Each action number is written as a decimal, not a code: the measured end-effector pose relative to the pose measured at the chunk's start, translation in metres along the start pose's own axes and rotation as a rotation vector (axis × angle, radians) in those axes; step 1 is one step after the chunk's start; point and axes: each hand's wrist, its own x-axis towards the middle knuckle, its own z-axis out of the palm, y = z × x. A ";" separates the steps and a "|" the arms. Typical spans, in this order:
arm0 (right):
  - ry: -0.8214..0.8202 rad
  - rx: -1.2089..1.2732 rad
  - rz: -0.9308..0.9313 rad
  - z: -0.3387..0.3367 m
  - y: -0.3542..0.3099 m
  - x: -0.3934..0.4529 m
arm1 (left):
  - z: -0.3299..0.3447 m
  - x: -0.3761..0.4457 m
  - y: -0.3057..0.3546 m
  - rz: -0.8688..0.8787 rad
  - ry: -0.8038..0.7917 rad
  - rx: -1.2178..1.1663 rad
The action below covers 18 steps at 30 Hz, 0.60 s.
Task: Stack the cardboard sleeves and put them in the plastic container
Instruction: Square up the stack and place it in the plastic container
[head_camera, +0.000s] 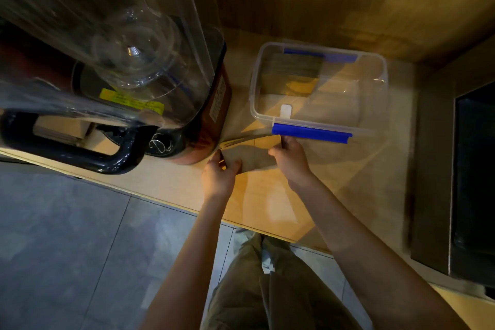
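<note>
A flat stack of brown cardboard sleeves point(254, 154) is held just above the wooden counter, in front of the clear plastic container point(254, 112). My left hand point(219, 174) grips the stack's left end and my right hand point(290, 158) grips its right end. The container has blue clips on its near and far rims and stands open. Inside it, at the far left, another stack of sleeves point(293, 65) stands on edge.
A large blender point(120, 75) with a clear jug, black handle and copper base stands left of my hands, close to the stack. The counter edge point(187, 209) runs diagonally below my wrists. A dark appliance point(474, 182) sits at the right.
</note>
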 end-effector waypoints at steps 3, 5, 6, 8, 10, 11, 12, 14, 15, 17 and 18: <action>-0.050 0.034 0.062 -0.006 -0.005 0.000 | -0.004 0.001 -0.001 -0.051 -0.046 -0.063; -0.099 0.005 0.106 -0.013 -0.006 0.001 | -0.006 -0.002 -0.002 -0.085 -0.101 -0.143; -0.125 -0.017 0.120 -0.016 -0.006 0.001 | -0.008 -0.005 -0.002 -0.093 -0.131 -0.175; -0.179 -0.058 0.126 -0.022 -0.005 0.002 | -0.011 -0.007 -0.005 -0.083 -0.167 -0.194; -0.249 -0.079 0.129 -0.029 -0.001 0.003 | -0.013 -0.006 -0.007 -0.049 -0.189 -0.176; -0.299 -0.080 0.133 -0.033 0.001 0.003 | -0.014 -0.006 -0.009 -0.026 -0.204 -0.161; -0.355 -0.069 0.128 -0.038 0.003 0.002 | -0.014 -0.006 -0.009 -0.011 -0.221 -0.148; -0.426 -0.064 0.097 -0.047 0.010 0.001 | -0.015 -0.007 -0.010 0.022 -0.253 -0.111; -0.427 -0.082 0.078 -0.051 0.014 -0.001 | -0.015 -0.009 -0.010 0.052 -0.265 -0.087; -0.378 -0.106 0.029 -0.056 0.018 -0.008 | -0.012 -0.011 -0.011 0.141 -0.272 -0.009; -0.338 -0.105 0.001 -0.058 0.021 -0.012 | -0.010 -0.011 -0.012 0.189 -0.266 0.037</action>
